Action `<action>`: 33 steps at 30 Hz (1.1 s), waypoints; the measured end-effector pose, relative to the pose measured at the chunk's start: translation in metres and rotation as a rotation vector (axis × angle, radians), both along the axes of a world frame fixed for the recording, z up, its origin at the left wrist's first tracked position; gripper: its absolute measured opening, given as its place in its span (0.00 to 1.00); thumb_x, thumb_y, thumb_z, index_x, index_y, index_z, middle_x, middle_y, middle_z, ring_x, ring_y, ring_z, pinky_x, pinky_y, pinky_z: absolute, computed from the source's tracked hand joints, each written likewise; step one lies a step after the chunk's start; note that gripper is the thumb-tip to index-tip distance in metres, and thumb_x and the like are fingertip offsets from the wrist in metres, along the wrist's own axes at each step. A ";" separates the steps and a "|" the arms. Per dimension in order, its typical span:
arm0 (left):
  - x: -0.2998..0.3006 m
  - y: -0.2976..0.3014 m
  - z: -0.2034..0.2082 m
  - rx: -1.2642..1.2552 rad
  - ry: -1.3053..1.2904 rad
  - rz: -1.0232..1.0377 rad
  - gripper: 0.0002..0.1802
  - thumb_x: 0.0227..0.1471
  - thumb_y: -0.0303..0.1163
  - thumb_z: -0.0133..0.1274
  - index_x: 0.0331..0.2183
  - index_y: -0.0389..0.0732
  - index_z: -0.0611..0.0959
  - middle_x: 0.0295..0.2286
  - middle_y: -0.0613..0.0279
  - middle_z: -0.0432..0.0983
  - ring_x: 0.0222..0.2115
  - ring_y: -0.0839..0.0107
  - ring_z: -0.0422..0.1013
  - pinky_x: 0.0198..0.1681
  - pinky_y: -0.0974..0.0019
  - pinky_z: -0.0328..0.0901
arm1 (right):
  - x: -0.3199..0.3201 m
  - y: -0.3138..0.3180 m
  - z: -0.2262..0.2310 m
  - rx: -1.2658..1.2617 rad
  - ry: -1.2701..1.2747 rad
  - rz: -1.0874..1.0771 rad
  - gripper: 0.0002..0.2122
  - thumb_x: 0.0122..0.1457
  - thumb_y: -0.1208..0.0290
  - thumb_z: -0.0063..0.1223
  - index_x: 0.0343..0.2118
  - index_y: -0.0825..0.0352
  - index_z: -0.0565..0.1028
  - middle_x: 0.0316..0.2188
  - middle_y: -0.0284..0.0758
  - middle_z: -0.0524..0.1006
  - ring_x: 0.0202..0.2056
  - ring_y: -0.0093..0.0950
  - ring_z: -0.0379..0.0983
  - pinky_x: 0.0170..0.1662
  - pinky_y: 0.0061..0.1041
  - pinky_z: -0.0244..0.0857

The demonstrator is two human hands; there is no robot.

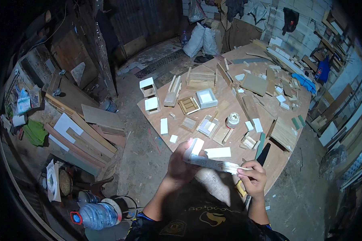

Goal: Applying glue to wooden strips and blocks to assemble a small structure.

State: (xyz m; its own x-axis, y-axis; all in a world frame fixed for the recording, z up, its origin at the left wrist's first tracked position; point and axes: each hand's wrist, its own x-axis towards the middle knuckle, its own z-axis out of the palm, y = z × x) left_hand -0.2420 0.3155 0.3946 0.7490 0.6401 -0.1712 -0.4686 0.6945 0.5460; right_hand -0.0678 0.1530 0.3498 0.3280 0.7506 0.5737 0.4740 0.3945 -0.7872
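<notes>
My left hand (178, 161) is wrapped round a white L-shaped wooden piece (209, 162), held up in front of my body at the near table edge. Its short arm rises beside my left thumb, and the long arm reaches to the right. At the far end of that arm, my right hand (253, 178) pinches a thin pale stick (243, 168) between thumb and fingers. Whether the stick touches the piece cannot be made out. Beyond my hands, a flat white strip (218, 152) lies on the table. An open jar (232, 119) with white stuff round its mouth stands further back.
Small wooden boxes, including a white-lined one (206, 98), and offcuts spread over the wooden table (157, 120). A handsaw with a black blade (264, 154) lies by my right hand. Leaning boards (80, 136) and a large water bottle (96, 216) are on the left.
</notes>
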 end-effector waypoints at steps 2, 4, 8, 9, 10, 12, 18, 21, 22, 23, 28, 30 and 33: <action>0.003 -0.001 0.003 -0.008 0.043 0.046 0.17 0.57 0.44 0.38 0.22 0.45 0.69 0.13 0.68 0.56 0.17 0.72 0.57 0.25 0.67 0.55 | -0.001 0.004 -0.004 0.025 0.037 -0.077 0.10 0.46 0.85 0.59 0.33 0.67 0.81 0.30 0.36 0.74 0.28 0.21 0.69 0.28 0.15 0.61; 0.000 0.001 -0.003 0.024 -0.049 -0.063 0.17 0.58 0.43 0.37 0.22 0.45 0.69 0.14 0.68 0.57 0.17 0.72 0.57 0.25 0.66 0.56 | -0.004 0.005 0.001 -0.003 0.054 -0.119 0.10 0.46 0.85 0.59 0.33 0.67 0.81 0.30 0.36 0.74 0.28 0.20 0.69 0.28 0.15 0.59; -0.003 0.005 -0.003 0.033 -0.146 -0.126 0.17 0.58 0.43 0.36 0.23 0.44 0.70 0.15 0.67 0.59 0.17 0.72 0.58 0.25 0.66 0.57 | -0.001 0.006 -0.002 0.020 0.074 -0.195 0.11 0.45 0.85 0.59 0.34 0.68 0.80 0.29 0.36 0.74 0.27 0.19 0.68 0.27 0.14 0.59; 0.003 0.000 0.014 -0.075 0.052 -0.002 0.18 0.58 0.44 0.35 0.22 0.44 0.70 0.14 0.68 0.57 0.17 0.72 0.55 0.25 0.66 0.55 | 0.001 0.004 -0.004 0.045 0.055 -0.126 0.11 0.45 0.85 0.59 0.34 0.68 0.80 0.29 0.36 0.74 0.27 0.18 0.68 0.27 0.14 0.58; 0.007 -0.002 0.022 -0.182 0.251 0.122 0.19 0.59 0.44 0.34 0.21 0.45 0.69 0.13 0.69 0.56 0.16 0.73 0.53 0.24 0.66 0.53 | 0.002 0.003 -0.005 0.069 0.036 -0.056 0.11 0.45 0.85 0.59 0.34 0.67 0.80 0.29 0.36 0.74 0.27 0.18 0.68 0.27 0.14 0.58; 0.007 -0.009 0.014 0.151 0.274 0.226 0.20 0.58 0.45 0.34 0.21 0.45 0.70 0.13 0.69 0.57 0.16 0.72 0.55 0.25 0.66 0.54 | -0.001 0.005 -0.003 0.058 -0.023 -0.029 0.10 0.45 0.84 0.59 0.33 0.67 0.80 0.29 0.36 0.74 0.27 0.18 0.68 0.27 0.14 0.58; -0.009 0.018 -0.037 -0.012 -0.309 -0.130 0.12 0.55 0.35 0.48 0.39 0.39 0.71 0.21 0.64 0.65 0.22 0.72 0.65 0.30 0.66 0.64 | -0.008 0.016 -0.003 0.018 0.115 -0.198 0.10 0.47 0.84 0.59 0.33 0.67 0.80 0.29 0.36 0.74 0.28 0.19 0.68 0.28 0.14 0.59; -0.001 0.009 -0.001 -0.072 -0.066 -0.001 0.27 0.49 0.25 0.57 0.49 0.36 0.64 0.26 0.63 0.66 0.23 0.73 0.65 0.31 0.68 0.66 | -0.003 0.014 -0.008 0.039 0.058 -0.131 0.10 0.47 0.84 0.59 0.34 0.67 0.80 0.30 0.36 0.74 0.27 0.19 0.68 0.27 0.15 0.58; 0.002 0.005 0.014 -0.067 0.278 0.145 0.35 0.45 0.22 0.61 0.52 0.36 0.61 0.28 0.63 0.66 0.23 0.74 0.65 0.30 0.69 0.66 | -0.001 0.013 -0.009 0.048 0.015 -0.079 0.10 0.46 0.84 0.59 0.34 0.67 0.80 0.31 0.36 0.74 0.27 0.19 0.68 0.27 0.15 0.58; 0.000 0.006 0.004 -0.067 0.277 0.146 0.35 0.45 0.22 0.61 0.52 0.36 0.61 0.28 0.63 0.66 0.23 0.74 0.65 0.30 0.69 0.66 | -0.003 0.014 -0.009 0.045 0.011 -0.085 0.11 0.46 0.84 0.60 0.34 0.67 0.80 0.31 0.36 0.74 0.27 0.19 0.67 0.27 0.15 0.57; -0.009 0.019 -0.072 1.169 0.126 0.323 0.40 0.41 0.29 0.66 0.52 0.37 0.60 0.35 0.56 0.68 0.31 0.71 0.70 0.32 0.68 0.68 | -0.007 0.016 -0.006 0.007 0.035 -0.125 0.11 0.44 0.84 0.61 0.34 0.66 0.80 0.31 0.36 0.74 0.26 0.20 0.67 0.27 0.15 0.58; -0.009 0.013 -0.069 0.926 0.093 0.284 0.41 0.41 0.29 0.66 0.52 0.37 0.60 0.36 0.55 0.68 0.31 0.71 0.70 0.33 0.67 0.69 | -0.005 0.015 -0.007 0.006 0.025 -0.125 0.12 0.44 0.84 0.61 0.34 0.66 0.80 0.30 0.36 0.74 0.26 0.20 0.67 0.27 0.16 0.58; -0.007 0.015 -0.040 1.156 0.177 0.396 0.40 0.41 0.30 0.66 0.52 0.37 0.61 0.38 0.54 0.67 0.32 0.70 0.70 0.33 0.67 0.69 | -0.002 0.014 -0.008 0.029 0.011 -0.091 0.12 0.44 0.83 0.61 0.34 0.66 0.80 0.31 0.36 0.73 0.28 0.21 0.68 0.28 0.17 0.59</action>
State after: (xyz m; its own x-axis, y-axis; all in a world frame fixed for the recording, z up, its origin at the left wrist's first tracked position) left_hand -0.2490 0.3304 0.3543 0.4933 0.6602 0.5664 -0.3939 -0.4110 0.8221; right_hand -0.0701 0.1667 0.3419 0.4008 0.7007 0.5902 0.4999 0.3726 -0.7818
